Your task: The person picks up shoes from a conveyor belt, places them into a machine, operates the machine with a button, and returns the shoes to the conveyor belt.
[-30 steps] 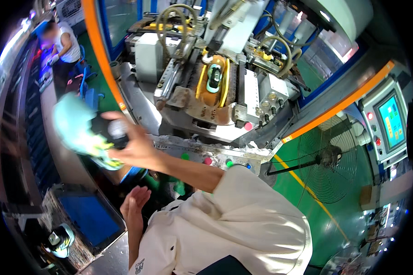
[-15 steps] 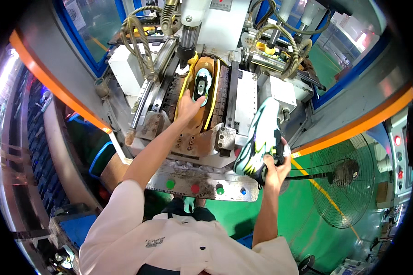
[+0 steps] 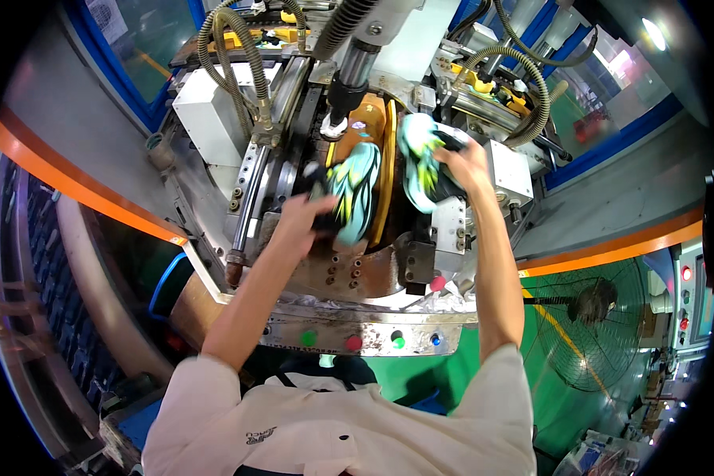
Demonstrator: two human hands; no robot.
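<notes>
Shoes fill both grips: our left hand (image 3: 301, 220) clasps one shoe (image 3: 355, 190) on the press mould (image 3: 385, 159), our right hand (image 3: 462, 163) holds another shoe (image 3: 418, 159) beside it, needing careful seating.

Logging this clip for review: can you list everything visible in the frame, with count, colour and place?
Shoe in left hand: 1, turquoise with yellow and black, on the machine's central mould.
Shoe in right hand: 1, turquoise with yellow, just right of the mould.
Press machine: 1, grey and white metal, fills the upper centre.
Corrugated hoses: several, grey-green, looping over the machine top.
Control strip: 1, bare metal with green, red and blue buttons, along the machine's front edge.
Floor fan: 1, dark wire cage, lower right on the green floor.
Control panel: 1, grey, far right.
Left hand: grips the centre shoe.
Right hand: grips the other shoe.
</notes>
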